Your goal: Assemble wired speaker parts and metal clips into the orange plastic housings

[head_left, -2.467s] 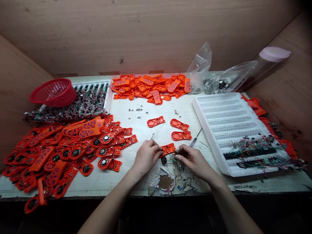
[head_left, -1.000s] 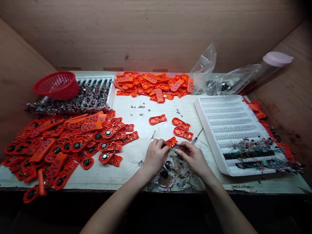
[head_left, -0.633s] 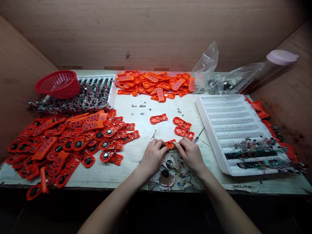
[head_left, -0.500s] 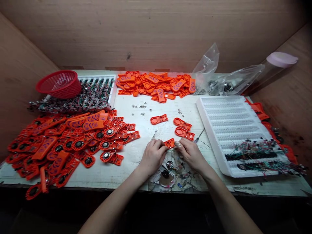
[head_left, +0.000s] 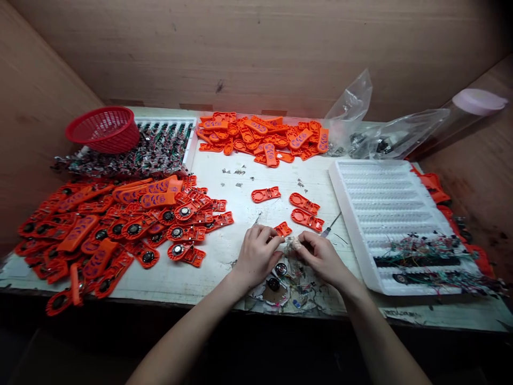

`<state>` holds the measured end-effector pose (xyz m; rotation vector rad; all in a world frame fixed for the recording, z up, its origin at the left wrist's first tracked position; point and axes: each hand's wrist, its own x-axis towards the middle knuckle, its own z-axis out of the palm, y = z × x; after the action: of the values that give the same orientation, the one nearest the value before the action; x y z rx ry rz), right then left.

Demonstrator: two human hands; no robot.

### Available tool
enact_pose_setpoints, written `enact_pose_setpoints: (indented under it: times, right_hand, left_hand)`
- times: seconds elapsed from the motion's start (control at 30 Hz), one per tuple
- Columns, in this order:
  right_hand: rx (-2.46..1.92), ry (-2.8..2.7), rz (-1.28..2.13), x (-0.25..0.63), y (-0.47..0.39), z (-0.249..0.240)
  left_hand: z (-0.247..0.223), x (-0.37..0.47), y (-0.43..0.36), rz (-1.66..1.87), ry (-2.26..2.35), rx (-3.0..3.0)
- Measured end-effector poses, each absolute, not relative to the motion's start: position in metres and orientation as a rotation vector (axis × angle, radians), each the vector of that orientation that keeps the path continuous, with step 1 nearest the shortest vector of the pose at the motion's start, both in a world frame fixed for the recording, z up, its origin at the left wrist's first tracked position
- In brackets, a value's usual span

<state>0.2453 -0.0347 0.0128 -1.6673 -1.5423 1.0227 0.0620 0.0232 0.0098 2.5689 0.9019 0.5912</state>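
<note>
My left hand (head_left: 259, 252) is closed, its thumb and fingertips near a small pale thing between the hands that I cannot make out. Facing it, my right hand (head_left: 323, 259) pinches at the same spot, with white wrapping on a fingertip. Just beyond the left fingertips lies an orange plastic casing (head_left: 283, 229), partly hidden by that hand. Below the hands, two round black speakers (head_left: 281, 269) rest on the worn, torn tabletop covering. Three more orange half-casings (head_left: 266, 194) lie farther off, with small metal pieces (head_left: 239, 172) scattered behind them.
A large heap of orange casings with speakers (head_left: 134, 229) covers the left side. More casings (head_left: 269, 152) pile up at the back. A red basket (head_left: 103, 131) sits on wired parts. At right are a white foam tray (head_left: 360, 214), a screwdriver (head_left: 326, 232) and plastic bags (head_left: 417, 131).
The orange casing that was between both hands now lies just beyond my left fingertips. Both hands have drawn slightly nearer to me, and the whole view has shifted a little.
</note>
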Motion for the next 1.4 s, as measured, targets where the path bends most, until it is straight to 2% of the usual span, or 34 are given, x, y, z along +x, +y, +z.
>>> enact_pose_setpoints:
  times: [0.1,0.17,0.37,0.5,0.73,1.1,1.4]
  right_hand:
    - [-1.638,-1.335,1.224,0.242,-0.036,0.013]
    - [-1.658,-1.352,1.187,0.245,-0.039,0.016]
    - [-1.585,-1.966,0.639,0.252,-0.045,0.031]
    - [-1.663,-2.116,0.369,0.246,-0.041,0.026]
    - [-1.835,-1.796,0.403,0.246,-0.03,0.008]
    - [-1.806,-1.969,0.545,0.257,-0.021,0.004]
    - [-1.866,-2.106,0.37,0.251,-0.019,0.002]
  left_hand:
    - [0.012,0.069,0.02,0.659,0.839,2.582]
    - [0.011,0.072,0.021,0.67,0.84,2.567]
    - [0.014,0.075,0.031,0.526,0.868,2.537]
    - [0.022,0.078,0.034,0.448,0.865,2.582]
    - [0.01,0.073,0.019,0.614,1.05,2.501]
    - [0.0,0.062,0.021,0.532,0.916,2.589]
    - [-0.002,0.059,0.019,0.457,0.902,2.63]
